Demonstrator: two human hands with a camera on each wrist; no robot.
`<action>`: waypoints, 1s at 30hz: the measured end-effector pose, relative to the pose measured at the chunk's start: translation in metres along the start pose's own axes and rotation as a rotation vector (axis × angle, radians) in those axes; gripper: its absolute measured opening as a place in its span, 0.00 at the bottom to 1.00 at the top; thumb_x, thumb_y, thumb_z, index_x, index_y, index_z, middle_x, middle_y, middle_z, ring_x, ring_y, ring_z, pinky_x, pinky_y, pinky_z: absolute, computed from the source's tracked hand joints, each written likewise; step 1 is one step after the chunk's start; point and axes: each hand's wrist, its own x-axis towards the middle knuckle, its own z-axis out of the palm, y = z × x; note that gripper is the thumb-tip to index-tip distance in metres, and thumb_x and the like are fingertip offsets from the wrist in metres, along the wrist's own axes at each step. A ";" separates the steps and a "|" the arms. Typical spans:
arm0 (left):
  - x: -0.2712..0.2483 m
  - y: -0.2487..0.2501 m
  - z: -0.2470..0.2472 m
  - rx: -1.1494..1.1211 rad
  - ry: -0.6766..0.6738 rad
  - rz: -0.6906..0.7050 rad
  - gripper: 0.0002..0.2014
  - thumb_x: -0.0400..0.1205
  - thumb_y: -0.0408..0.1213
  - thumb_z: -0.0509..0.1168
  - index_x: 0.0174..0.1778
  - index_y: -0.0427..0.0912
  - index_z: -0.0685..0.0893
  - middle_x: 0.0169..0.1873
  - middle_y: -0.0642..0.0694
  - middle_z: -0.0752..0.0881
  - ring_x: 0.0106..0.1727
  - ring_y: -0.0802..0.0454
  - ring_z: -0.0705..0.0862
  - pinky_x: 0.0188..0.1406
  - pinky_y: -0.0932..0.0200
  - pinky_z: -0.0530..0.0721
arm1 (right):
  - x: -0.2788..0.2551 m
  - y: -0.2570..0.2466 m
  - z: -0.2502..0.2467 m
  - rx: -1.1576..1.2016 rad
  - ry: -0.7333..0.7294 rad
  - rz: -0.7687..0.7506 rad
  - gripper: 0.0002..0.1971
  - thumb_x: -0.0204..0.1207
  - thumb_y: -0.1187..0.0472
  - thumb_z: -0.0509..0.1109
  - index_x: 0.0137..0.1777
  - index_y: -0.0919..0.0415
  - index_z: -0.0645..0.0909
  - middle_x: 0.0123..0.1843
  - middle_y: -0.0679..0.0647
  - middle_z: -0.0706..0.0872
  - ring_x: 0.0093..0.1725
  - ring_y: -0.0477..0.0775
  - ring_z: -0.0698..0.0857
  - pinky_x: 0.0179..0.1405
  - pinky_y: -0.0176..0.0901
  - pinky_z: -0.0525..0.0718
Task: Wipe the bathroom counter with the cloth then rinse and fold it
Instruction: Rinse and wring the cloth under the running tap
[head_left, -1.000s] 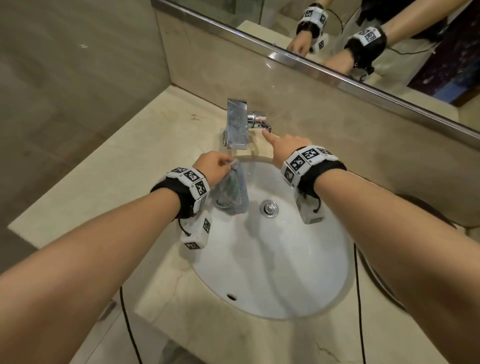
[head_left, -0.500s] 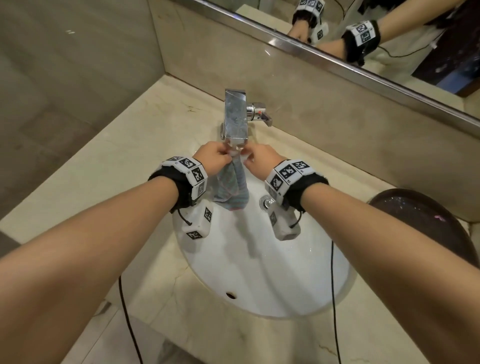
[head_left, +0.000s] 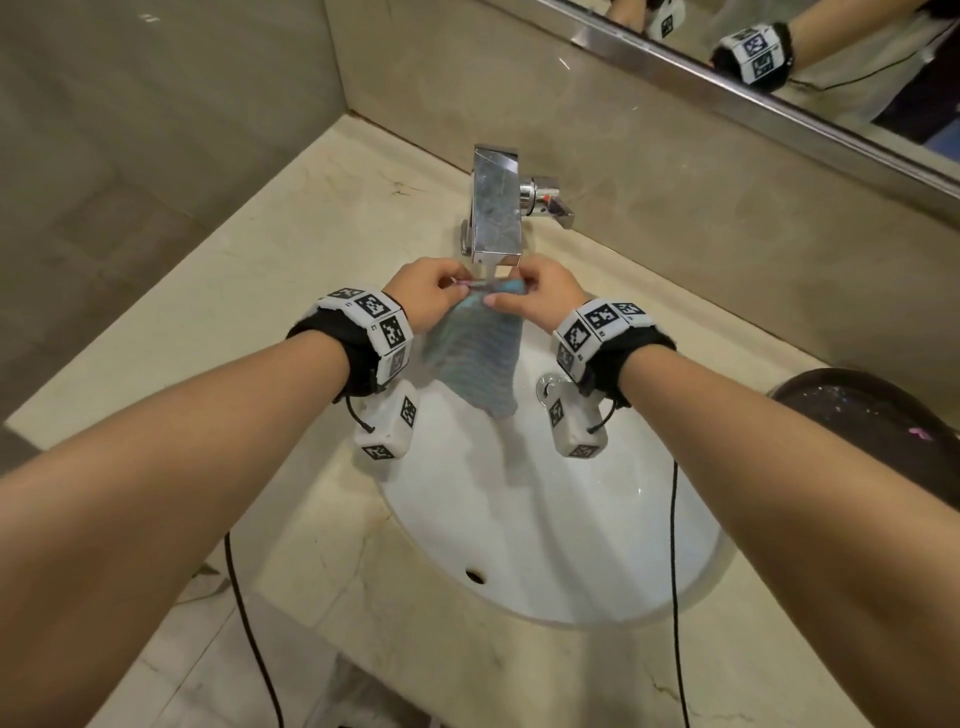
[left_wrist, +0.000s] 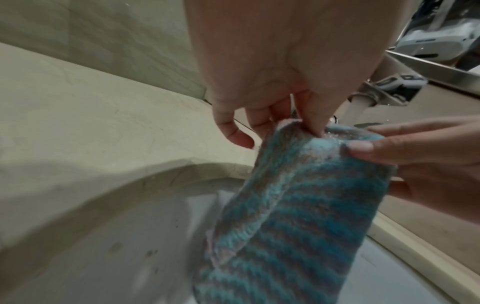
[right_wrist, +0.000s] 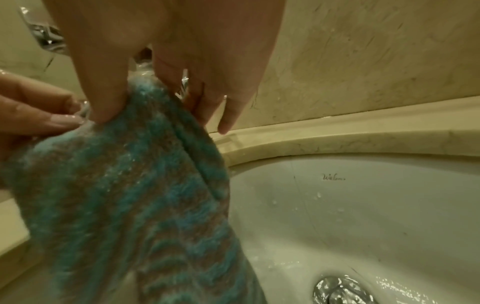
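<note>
While both forearms reached in from six o'clock, the white sink lay nearest, a script maker's mark on its inner wall too blurred to read. Above the basin hung the cloth, a wet towel striped in teal and grey-brown, draping toward the drain. The left hand pinched its upper edge at eleven o'clock, the right hand pinched it at one o'clock. At twelve o'clock the chrome faucet ran water onto it, on the beige counter.
</note>
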 end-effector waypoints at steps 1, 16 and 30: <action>0.000 0.000 0.002 0.003 0.005 -0.005 0.12 0.83 0.34 0.60 0.58 0.36 0.83 0.54 0.34 0.86 0.57 0.37 0.82 0.50 0.59 0.74 | 0.001 0.002 0.000 0.061 0.005 -0.008 0.17 0.68 0.56 0.78 0.52 0.65 0.83 0.54 0.59 0.87 0.53 0.57 0.86 0.58 0.51 0.84; -0.008 -0.026 0.014 0.122 -0.049 -0.151 0.11 0.81 0.35 0.63 0.58 0.39 0.83 0.48 0.40 0.85 0.48 0.43 0.81 0.47 0.59 0.75 | 0.004 -0.001 0.011 -0.340 0.006 -0.057 0.07 0.74 0.60 0.71 0.50 0.61 0.80 0.43 0.53 0.78 0.43 0.53 0.77 0.42 0.40 0.71; 0.001 -0.006 0.012 0.085 0.072 0.008 0.10 0.76 0.34 0.68 0.52 0.36 0.81 0.40 0.44 0.81 0.43 0.47 0.78 0.46 0.57 0.76 | 0.008 0.000 0.010 -0.038 0.009 -0.004 0.09 0.70 0.64 0.75 0.37 0.62 0.76 0.33 0.52 0.75 0.41 0.52 0.76 0.29 0.35 0.69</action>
